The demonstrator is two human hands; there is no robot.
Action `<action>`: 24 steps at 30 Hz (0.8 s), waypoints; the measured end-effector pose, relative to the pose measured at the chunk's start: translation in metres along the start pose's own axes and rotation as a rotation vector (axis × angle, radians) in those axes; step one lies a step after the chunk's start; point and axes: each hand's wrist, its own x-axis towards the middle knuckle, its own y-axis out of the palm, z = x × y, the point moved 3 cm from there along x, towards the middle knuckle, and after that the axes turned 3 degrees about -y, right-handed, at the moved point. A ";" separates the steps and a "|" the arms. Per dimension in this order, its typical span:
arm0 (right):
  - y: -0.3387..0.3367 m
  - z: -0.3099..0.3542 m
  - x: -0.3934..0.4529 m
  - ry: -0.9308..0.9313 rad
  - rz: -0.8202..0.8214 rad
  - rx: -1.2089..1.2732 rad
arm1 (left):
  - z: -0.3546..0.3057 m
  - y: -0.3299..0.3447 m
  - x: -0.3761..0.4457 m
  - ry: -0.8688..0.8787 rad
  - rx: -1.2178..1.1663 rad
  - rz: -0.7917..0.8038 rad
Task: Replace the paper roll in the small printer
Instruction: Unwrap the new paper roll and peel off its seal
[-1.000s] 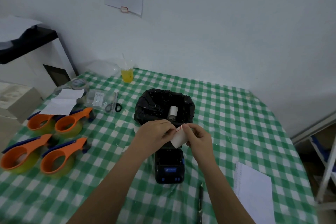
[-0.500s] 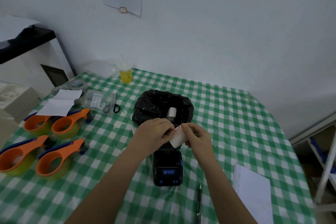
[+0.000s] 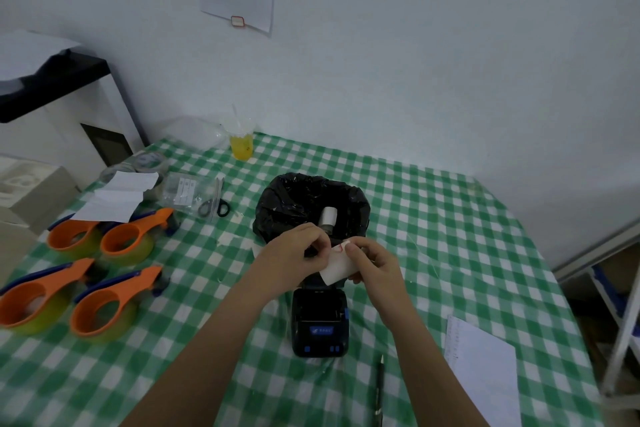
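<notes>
A small black printer [image 3: 319, 321] with blue buttons sits on the green checked tablecloth [image 3: 433, 218], in front of me. Just above its far end I hold a white paper roll [image 3: 337, 265] with a red mark on its top edge. My left hand [image 3: 294, 253] pinches the roll's left upper side. My right hand [image 3: 374, 263] grips its right side, with the thumb on top. Behind the hands stands a bin lined with a black bag [image 3: 311, 201], and a used paper roll [image 3: 327, 218] lies inside it.
Several orange tape dispensers [image 3: 104, 274] lie at the left, with scissors [image 3: 213, 206], folded paper [image 3: 114, 196] and a yellow cup [image 3: 241, 146] behind them. A pen [image 3: 380, 385] and a white sheet [image 3: 481, 367] lie at the near right. A white wall rises behind the table.
Both hands stay on the paper roll above the printer; the fingers have shifted slightly along its top edge. The view has barely moved.
</notes>
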 end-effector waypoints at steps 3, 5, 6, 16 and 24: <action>0.000 -0.001 0.000 0.002 0.002 -0.002 | -0.001 0.000 -0.001 -0.032 -0.101 0.025; -0.002 -0.002 0.001 0.011 0.002 -0.012 | -0.003 0.000 -0.003 -0.033 -0.122 0.040; -0.002 -0.003 0.001 0.013 0.004 -0.011 | -0.004 0.001 -0.004 -0.033 -0.117 0.043; -0.001 -0.002 0.004 0.015 0.053 0.020 | -0.008 0.001 0.003 0.024 -0.060 -0.047; -0.003 -0.012 0.007 0.049 0.090 -0.008 | -0.002 0.004 0.005 -0.088 -0.145 -0.064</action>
